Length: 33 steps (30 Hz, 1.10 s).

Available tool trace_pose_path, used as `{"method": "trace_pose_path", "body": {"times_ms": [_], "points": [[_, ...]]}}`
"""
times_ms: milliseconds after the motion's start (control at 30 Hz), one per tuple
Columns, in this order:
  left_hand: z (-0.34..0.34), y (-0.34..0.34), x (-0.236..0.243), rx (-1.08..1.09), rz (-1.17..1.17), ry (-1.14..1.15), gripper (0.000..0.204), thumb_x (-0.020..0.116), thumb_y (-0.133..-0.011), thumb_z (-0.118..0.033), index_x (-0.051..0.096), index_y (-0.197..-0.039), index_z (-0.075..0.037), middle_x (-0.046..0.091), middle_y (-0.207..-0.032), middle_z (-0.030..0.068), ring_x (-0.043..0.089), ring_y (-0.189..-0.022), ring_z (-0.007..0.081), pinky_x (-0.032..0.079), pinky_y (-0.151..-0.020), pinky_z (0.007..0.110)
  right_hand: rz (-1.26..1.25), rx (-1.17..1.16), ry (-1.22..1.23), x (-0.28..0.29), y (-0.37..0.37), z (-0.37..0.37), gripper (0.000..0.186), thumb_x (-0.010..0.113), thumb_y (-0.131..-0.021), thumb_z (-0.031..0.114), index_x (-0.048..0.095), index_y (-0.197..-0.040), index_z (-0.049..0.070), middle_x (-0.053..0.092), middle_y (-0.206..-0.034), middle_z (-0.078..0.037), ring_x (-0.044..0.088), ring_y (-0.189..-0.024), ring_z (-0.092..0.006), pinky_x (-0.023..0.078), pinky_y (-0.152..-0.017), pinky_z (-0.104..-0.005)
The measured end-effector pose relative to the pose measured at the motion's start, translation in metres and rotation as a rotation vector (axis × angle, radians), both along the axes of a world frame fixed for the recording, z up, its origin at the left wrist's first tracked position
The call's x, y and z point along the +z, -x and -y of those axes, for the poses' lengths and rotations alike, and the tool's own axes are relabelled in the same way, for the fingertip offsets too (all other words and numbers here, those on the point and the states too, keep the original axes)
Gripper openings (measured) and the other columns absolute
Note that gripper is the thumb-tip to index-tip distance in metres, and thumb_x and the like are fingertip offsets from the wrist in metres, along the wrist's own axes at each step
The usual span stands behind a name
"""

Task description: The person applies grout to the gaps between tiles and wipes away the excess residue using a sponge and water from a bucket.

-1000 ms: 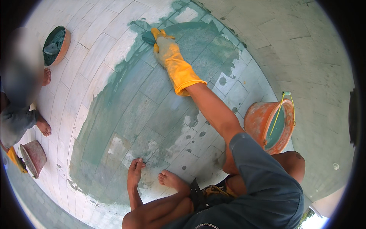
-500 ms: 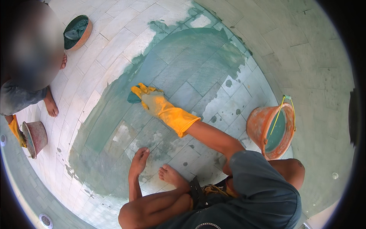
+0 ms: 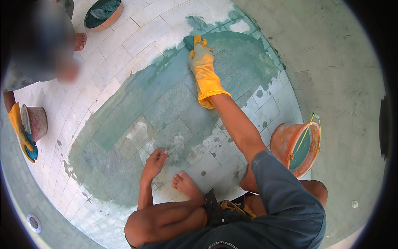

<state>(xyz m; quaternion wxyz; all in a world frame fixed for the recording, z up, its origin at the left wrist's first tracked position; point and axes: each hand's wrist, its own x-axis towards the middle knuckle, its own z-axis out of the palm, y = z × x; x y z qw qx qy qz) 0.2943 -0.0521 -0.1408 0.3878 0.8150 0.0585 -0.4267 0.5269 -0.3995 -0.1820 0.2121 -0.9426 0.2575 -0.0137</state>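
My right hand (image 3: 202, 56), in a yellow and grey rubber glove, reaches far out over the floor tiles. Its fingers are closed round a dark green sponge (image 3: 189, 42), pressed to the upper edge of a green-smeared patch (image 3: 166, 99). Glove and fingers hide part of the sponge. Bare and near my left knee, my left hand (image 3: 154, 164) hangs over the tiles with its fingers curled together and nothing seen in them. To the right of my right arm, an orange bucket (image 3: 284, 143) with a yellow-green handle leans tilted, greenish water (image 3: 301, 153) inside.
Another person squats at the far left, a yellow-gloved hand (image 3: 18, 128) holding a blue-green cloth or sponge (image 3: 31, 145) beside a small reddish bucket (image 3: 38, 122). A shallow orange tub (image 3: 112, 23) of dark green paste stands behind. My bare foot (image 3: 186, 184) rests on the tiles.
My right hand has swept the sponge up and to the right across the patch, the arm stretching further. The other person's gloved hand has come out of the small bucket with the blue-green thing.
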Motion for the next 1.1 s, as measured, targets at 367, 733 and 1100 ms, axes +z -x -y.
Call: {"method": "trace_pose_path", "body": {"times_ms": [367,733,1100], "points": [[-0.013,0.004,0.015,-0.04,-0.097,0.049,0.051,0.056,-0.1,-0.048,0.061,-0.129,-0.007,0.071,-0.094,0.0137,0.065,-0.092,0.0213,0.047,-0.082,0.032,-0.197,0.581,-0.13,0.005,0.093,-0.133,0.065,0.051,-0.094,0.009,0.035,-0.155,0.021,0.047,-0.151,-0.013,0.055,-0.126,-0.035,0.046,-0.099,-0.0508],[0.006,0.011,0.062,-0.109,0.041,0.141,0.048,0.056,-0.102,-0.044,0.058,-0.131,-0.006,0.071,-0.093,0.0112,0.063,-0.089,0.0166,0.045,-0.078,0.03,-0.271,0.317,-1.047,0.144,0.199,0.016,0.061,0.059,-0.092,0.026,0.045,-0.15,0.014,0.064,-0.121,-0.011,0.062,-0.1,-0.0199,0.05,-0.081,-0.0298],[0.017,0.021,0.059,-0.059,-0.016,0.253,0.045,0.055,-0.104,-0.039,0.056,-0.134,-0.005,0.069,-0.104,0.0102,0.064,-0.097,0.0168,0.046,-0.084,0.029,0.033,-0.285,-0.898,0.292,0.401,0.24,0.049,0.068,-0.085,0.017,0.059,-0.132,0.006,0.063,-0.104,0.0,0.057,-0.091,-0.0079,0.046,-0.074,-0.0233]]}}
